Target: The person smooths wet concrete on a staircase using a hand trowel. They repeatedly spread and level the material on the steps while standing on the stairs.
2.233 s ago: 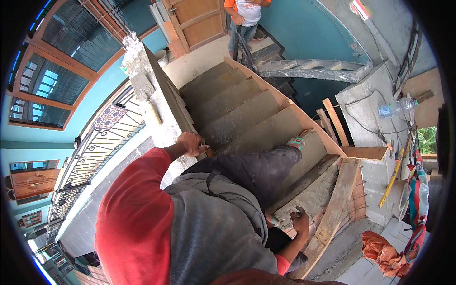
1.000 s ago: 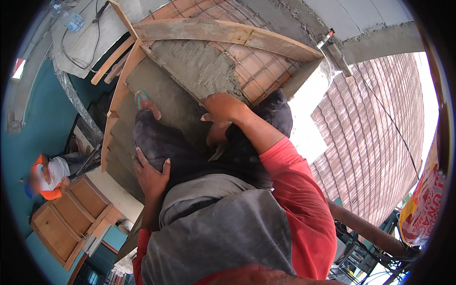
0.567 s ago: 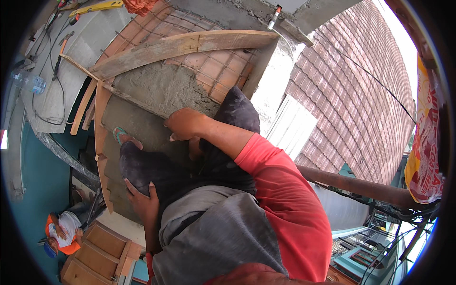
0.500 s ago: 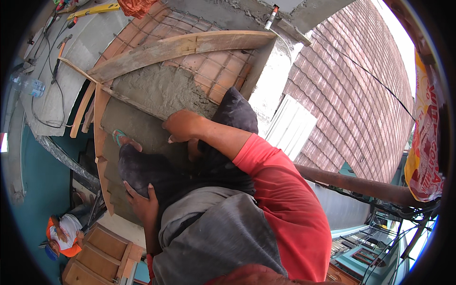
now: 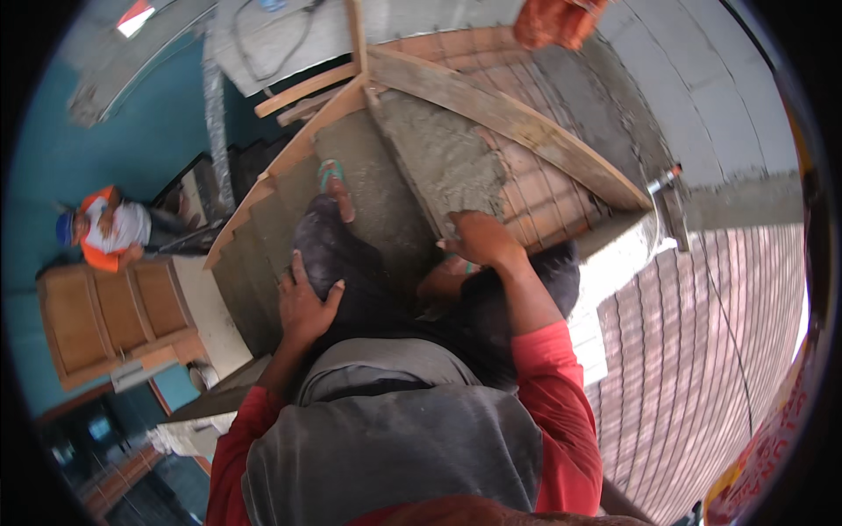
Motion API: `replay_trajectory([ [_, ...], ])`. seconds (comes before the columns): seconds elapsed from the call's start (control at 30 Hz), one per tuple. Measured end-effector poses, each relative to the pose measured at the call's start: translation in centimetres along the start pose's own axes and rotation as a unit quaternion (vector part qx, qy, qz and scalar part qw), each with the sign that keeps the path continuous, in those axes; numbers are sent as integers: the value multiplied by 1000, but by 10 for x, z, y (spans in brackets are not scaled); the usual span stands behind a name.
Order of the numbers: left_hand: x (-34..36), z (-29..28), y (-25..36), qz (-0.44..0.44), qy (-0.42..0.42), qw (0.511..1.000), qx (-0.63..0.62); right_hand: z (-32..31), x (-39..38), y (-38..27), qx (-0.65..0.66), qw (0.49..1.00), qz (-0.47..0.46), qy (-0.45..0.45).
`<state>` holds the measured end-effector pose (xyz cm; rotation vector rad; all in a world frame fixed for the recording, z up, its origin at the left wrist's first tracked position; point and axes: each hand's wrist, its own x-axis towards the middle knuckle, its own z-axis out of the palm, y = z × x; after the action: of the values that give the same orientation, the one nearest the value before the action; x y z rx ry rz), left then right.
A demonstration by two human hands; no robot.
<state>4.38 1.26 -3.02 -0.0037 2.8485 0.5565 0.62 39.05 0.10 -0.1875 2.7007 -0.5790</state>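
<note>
My left hand [image 5: 305, 305] rests on my left knee [image 5: 331, 247] with its fingers spread. Curled closed, my right hand [image 5: 482, 241] is low beside a thin wooden strip [image 5: 399, 153]; whatever its fingers hold is hidden. Beyond that strip lies rough wet cement [image 5: 443, 158], covering part of a rebar grid [image 5: 548, 197] over reddish panels. A long plank [image 5: 509, 110] stands on edge across the grid. On the near side of the strip is a smoother cement step [image 5: 364, 162], where my sandalled foot [image 5: 338, 188] is planted.
Cement stairs [image 5: 250, 272] descend at the left along a wooden side board [image 5: 289, 162]. Below, another person [image 5: 114, 226] sits near a brown wooden panel [image 5: 118, 311]. A tiled roof [image 5: 702, 351] slopes at the right. An orange bag [image 5: 557, 22] lies at the back.
My view has turned, so the planks and cement now appear farther right and rotated. My right hand remains beside the wooden strip, and my left hand stays on my knee.
</note>
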Motion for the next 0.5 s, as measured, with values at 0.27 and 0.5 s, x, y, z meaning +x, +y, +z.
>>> replay_trajectory([
  [0.27, -12, -19, -1, -48, -61, 996, -38, -55, -1, -46, 230, 929, -94, 274],
  [0.5, -14, -11, -7, -43, -32, 998, -29, -199, -54, -148, 331, 775, -382, 380],
])
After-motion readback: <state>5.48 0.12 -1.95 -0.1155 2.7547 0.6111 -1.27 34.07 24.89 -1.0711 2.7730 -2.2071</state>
